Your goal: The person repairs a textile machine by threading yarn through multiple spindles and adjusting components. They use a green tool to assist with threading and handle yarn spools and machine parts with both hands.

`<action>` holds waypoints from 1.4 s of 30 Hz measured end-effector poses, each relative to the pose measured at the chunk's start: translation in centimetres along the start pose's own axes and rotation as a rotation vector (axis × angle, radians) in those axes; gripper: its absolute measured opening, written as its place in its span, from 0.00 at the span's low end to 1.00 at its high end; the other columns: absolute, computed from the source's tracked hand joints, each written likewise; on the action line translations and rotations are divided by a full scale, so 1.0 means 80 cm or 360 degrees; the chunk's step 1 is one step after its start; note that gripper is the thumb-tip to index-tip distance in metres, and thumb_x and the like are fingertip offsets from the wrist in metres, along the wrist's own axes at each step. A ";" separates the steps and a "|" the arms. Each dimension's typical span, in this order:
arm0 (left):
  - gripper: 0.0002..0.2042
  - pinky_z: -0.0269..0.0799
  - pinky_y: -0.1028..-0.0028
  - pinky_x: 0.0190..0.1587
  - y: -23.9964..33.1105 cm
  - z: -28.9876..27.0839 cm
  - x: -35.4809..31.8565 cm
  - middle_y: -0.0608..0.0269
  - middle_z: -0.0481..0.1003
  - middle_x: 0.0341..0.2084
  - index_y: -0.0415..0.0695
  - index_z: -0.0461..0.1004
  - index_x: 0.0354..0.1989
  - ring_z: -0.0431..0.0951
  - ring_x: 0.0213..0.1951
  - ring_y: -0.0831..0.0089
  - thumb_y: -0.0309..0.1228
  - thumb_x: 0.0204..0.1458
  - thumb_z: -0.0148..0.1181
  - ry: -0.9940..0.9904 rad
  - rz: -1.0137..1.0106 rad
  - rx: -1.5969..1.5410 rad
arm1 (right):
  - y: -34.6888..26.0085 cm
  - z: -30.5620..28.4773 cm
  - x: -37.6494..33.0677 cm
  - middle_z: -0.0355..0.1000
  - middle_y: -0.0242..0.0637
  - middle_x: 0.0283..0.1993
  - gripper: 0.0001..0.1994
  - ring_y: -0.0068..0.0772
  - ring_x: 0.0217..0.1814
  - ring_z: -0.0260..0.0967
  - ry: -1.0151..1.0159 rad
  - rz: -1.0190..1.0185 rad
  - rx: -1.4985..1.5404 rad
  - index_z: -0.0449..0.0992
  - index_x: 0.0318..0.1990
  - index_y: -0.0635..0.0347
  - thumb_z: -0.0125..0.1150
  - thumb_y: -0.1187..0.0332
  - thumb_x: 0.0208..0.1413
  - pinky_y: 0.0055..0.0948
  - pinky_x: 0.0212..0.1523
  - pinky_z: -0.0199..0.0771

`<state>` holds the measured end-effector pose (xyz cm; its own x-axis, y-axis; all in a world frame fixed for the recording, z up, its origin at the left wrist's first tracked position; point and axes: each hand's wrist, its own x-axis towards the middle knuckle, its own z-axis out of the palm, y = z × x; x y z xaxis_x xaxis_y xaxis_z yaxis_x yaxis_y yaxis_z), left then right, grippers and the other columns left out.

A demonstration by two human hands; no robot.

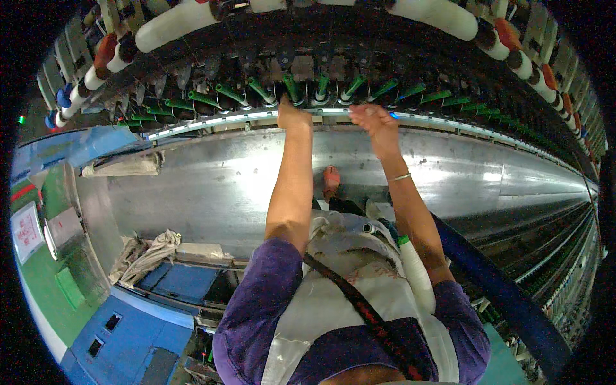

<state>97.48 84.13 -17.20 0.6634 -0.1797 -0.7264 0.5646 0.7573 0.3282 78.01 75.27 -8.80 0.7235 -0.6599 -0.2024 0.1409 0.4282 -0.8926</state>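
Both my arms reach forward over a long metal machine panel (212,186) to a row of green spindles (292,90). My left hand (293,117) rests at the rail under the spindles, fingers curled; what it grips is hidden. My right hand (374,120) is closed at the same rail, pinching something too small to make out, with a bangle on its wrist. A white pouch (340,240) at my waist holds a white bobbin with a green tip (414,266).
White yarn packages (170,24) and brown-tipped bobbins (106,54) line the frame above the spindles. A cloth bundle (122,165) lies on the left ledge, another rag (151,253) lower down. A blue cart (128,321) and green floor (48,282) are at the left.
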 end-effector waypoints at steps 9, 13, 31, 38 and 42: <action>0.09 0.71 0.70 0.49 0.070 0.046 -0.107 0.53 0.79 0.36 0.32 0.77 0.37 0.78 0.40 0.67 0.20 0.46 0.61 -0.0612 0.0680 0.1152 | -0.071 0.103 -0.050 0.76 0.42 0.45 0.11 0.30 0.46 0.74 -0.0410 -0.0216 -0.0532 0.76 0.42 0.67 0.48 0.71 0.63 0.28 0.48 0.73; 0.07 0.71 0.74 0.39 0.034 -0.005 -0.071 0.53 0.79 0.31 0.35 0.81 0.33 0.77 0.31 0.71 0.20 0.43 0.63 -0.0168 0.1189 0.1435 | -0.102 0.111 -0.059 0.75 0.42 0.46 0.10 0.30 0.48 0.73 -0.0527 -0.0276 -0.0740 0.76 0.42 0.67 0.48 0.72 0.62 0.27 0.50 0.72; 0.27 0.59 0.53 0.46 -0.012 -0.075 -0.031 0.51 0.68 0.42 0.44 0.66 0.57 0.63 0.48 0.53 0.39 0.46 0.59 -0.0187 0.1551 0.3019 | -0.064 0.222 -0.004 0.76 0.44 0.36 0.10 0.47 0.38 0.74 -0.0883 -0.0631 -0.1325 0.77 0.39 0.60 0.53 0.65 0.56 0.38 0.41 0.74; 0.32 0.58 0.50 0.48 -0.031 -0.072 -0.007 0.51 0.65 0.47 0.45 0.62 0.60 0.60 0.51 0.52 0.43 0.46 0.59 0.0024 0.1470 0.2989 | -0.095 0.230 0.001 0.76 0.43 0.34 0.10 0.44 0.36 0.76 -0.0681 -0.0511 -0.1357 0.78 0.38 0.59 0.55 0.66 0.53 0.36 0.40 0.74; 0.31 0.57 0.49 0.51 0.001 -0.063 -0.026 0.50 0.63 0.52 0.49 0.63 0.60 0.60 0.53 0.50 0.42 0.45 0.62 -0.0355 0.1307 0.2936 | -0.109 0.233 0.036 0.77 0.42 0.33 0.11 0.39 0.34 0.76 -0.0684 -0.1095 -0.1417 0.78 0.36 0.60 0.53 0.65 0.53 0.33 0.37 0.75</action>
<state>93.66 87.74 -18.73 0.9271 -0.3636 -0.0911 -0.2088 -0.7030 0.6799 91.44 81.14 5.90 0.8698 -0.2507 0.4250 0.1924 -0.6208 -0.7600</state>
